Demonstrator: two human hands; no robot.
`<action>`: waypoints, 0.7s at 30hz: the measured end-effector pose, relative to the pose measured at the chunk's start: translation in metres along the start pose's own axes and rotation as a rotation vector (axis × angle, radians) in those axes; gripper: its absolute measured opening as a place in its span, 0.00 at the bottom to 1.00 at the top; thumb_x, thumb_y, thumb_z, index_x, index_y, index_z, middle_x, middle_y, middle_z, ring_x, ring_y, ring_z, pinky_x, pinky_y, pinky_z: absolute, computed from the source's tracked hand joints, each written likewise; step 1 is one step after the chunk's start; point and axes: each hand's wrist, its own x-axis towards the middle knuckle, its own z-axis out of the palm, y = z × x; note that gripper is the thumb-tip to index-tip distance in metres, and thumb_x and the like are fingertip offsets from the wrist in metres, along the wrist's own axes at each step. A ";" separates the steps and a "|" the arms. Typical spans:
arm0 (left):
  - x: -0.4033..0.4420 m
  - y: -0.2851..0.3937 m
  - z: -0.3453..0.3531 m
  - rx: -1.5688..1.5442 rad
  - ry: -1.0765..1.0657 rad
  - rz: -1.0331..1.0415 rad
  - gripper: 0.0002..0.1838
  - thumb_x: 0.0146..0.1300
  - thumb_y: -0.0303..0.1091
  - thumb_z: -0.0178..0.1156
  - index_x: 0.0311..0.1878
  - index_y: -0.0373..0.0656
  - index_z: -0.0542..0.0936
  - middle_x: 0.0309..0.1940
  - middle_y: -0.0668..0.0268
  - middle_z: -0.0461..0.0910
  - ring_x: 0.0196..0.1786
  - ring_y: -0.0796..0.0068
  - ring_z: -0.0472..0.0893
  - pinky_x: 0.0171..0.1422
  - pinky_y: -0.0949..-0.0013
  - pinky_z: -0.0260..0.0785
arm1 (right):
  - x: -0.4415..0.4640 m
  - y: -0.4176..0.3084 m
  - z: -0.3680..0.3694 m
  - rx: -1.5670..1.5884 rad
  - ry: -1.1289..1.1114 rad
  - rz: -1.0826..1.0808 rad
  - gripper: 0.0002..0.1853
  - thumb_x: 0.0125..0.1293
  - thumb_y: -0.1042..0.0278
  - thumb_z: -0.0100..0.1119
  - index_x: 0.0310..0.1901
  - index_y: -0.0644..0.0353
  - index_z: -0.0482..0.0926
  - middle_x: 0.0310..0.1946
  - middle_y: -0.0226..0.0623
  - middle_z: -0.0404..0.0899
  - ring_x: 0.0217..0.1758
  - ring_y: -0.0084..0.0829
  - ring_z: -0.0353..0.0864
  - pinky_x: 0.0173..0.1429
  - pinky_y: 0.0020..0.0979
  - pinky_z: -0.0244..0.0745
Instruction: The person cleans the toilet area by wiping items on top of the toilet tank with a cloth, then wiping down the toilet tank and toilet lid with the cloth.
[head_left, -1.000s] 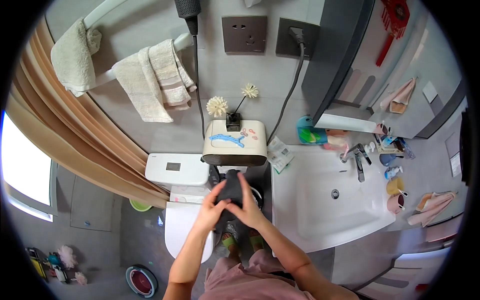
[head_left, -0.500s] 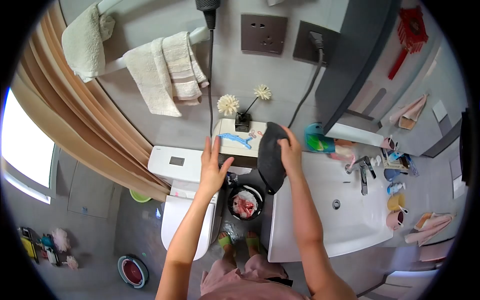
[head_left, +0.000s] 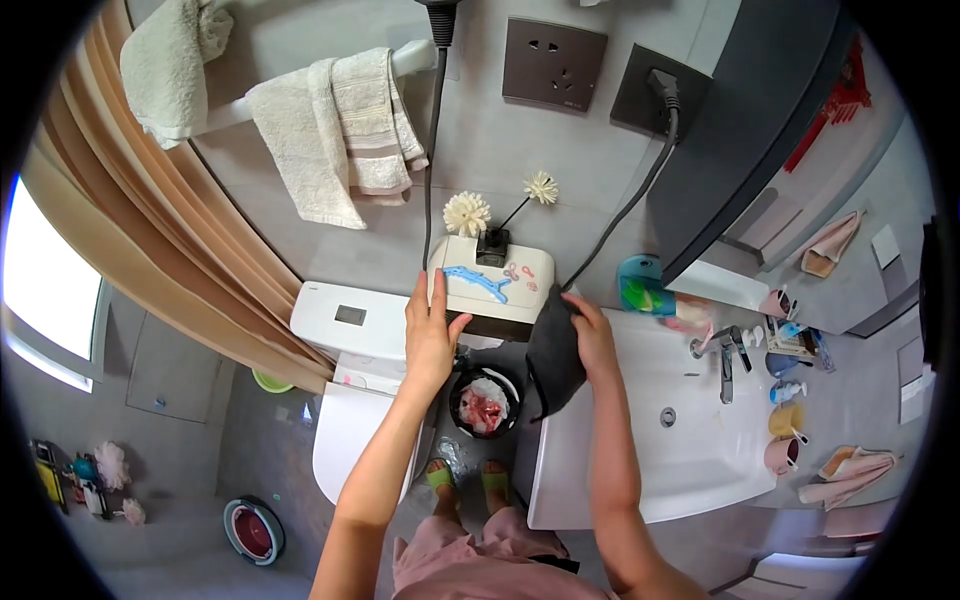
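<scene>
Here's the open bin [head_left: 484, 403], between toilet [head_left: 358, 440] and washbasin [head_left: 650, 440]; now the right hand [head_left: 594, 345], gripping the dark cloth [head_left: 556, 352] by the washbasin's far left corner; the left hand [head_left: 430, 345] is open, fingers up, near the cream box [head_left: 530, 300]; a black vase [head_left: 492, 247] stands at that box's far edge

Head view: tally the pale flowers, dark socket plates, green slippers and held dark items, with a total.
Pale flowers: 2
Dark socket plates: 2
Green slippers: 2
Held dark item: 1
Total: 7
</scene>
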 end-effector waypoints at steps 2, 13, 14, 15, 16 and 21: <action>-0.001 0.000 0.000 0.001 0.005 0.012 0.44 0.63 0.36 0.67 0.79 0.47 0.54 0.74 0.42 0.56 0.69 0.39 0.64 0.73 0.52 0.60 | -0.025 -0.002 0.000 0.010 0.012 -0.101 0.20 0.62 0.75 0.50 0.55 0.60 0.81 0.51 0.44 0.78 0.60 0.42 0.76 0.66 0.33 0.66; 0.001 -0.017 -0.011 -0.227 -0.046 -0.038 0.39 0.68 0.33 0.63 0.78 0.43 0.56 0.75 0.46 0.58 0.73 0.50 0.64 0.76 0.55 0.57 | -0.075 -0.005 0.084 -0.323 0.616 -0.368 0.24 0.66 0.71 0.61 0.64 0.57 0.73 0.63 0.55 0.64 0.66 0.56 0.64 0.68 0.51 0.63; 0.000 -0.027 -0.015 -0.407 -0.076 -0.089 0.37 0.70 0.31 0.61 0.78 0.41 0.56 0.75 0.48 0.60 0.74 0.55 0.64 0.77 0.56 0.56 | -0.074 0.004 0.100 -0.323 0.647 -0.375 0.24 0.66 0.69 0.62 0.64 0.56 0.73 0.66 0.57 0.59 0.67 0.58 0.61 0.68 0.54 0.62; -0.001 -0.033 -0.022 -0.636 -0.140 -0.293 0.31 0.76 0.37 0.52 0.76 0.36 0.57 0.74 0.52 0.63 0.76 0.63 0.63 0.79 0.59 0.53 | -0.070 0.014 0.114 -0.308 0.695 -0.398 0.24 0.66 0.69 0.62 0.64 0.55 0.73 0.66 0.57 0.57 0.67 0.59 0.61 0.68 0.54 0.62; -0.003 -0.042 -0.024 -0.631 -0.138 -0.296 0.31 0.76 0.37 0.52 0.76 0.36 0.57 0.74 0.52 0.63 0.76 0.63 0.63 0.79 0.59 0.53 | -0.065 0.011 0.124 -0.290 0.745 -0.422 0.25 0.66 0.68 0.63 0.65 0.55 0.73 0.67 0.58 0.55 0.67 0.59 0.60 0.67 0.54 0.62; -0.001 -0.062 -0.031 -1.096 -0.226 -0.476 0.37 0.79 0.56 0.33 0.74 0.32 0.61 0.72 0.54 0.65 0.75 0.64 0.63 0.81 0.63 0.49 | -0.061 0.001 0.150 -0.411 0.763 -0.426 0.26 0.65 0.72 0.64 0.66 0.55 0.72 0.67 0.58 0.53 0.68 0.58 0.58 0.70 0.53 0.59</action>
